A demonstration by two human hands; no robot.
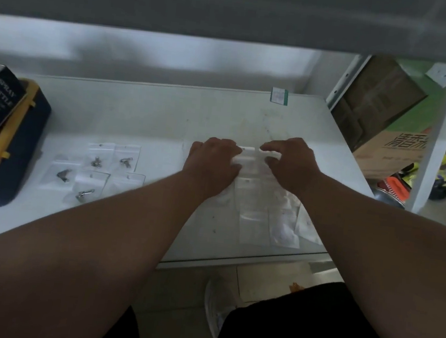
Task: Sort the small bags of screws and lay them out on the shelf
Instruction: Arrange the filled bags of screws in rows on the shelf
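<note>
Both hands curl on one clear bag (250, 158): I see left hand (213, 158) and right hand (290, 162) pinching its top edge over the shelf (139, 116).

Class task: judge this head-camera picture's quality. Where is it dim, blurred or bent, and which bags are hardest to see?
Head view: dim overall, soft shadow on the back wall; upper shelf a blurred grey band; wide-angle bending at the post; clear bags near both hands wash into the white shelf, while the left bags show dark screws.

both hands, left (213, 158) and right (290, 162), pinch one clear bag (250, 158) on the white shelf (144, 116).
</note>
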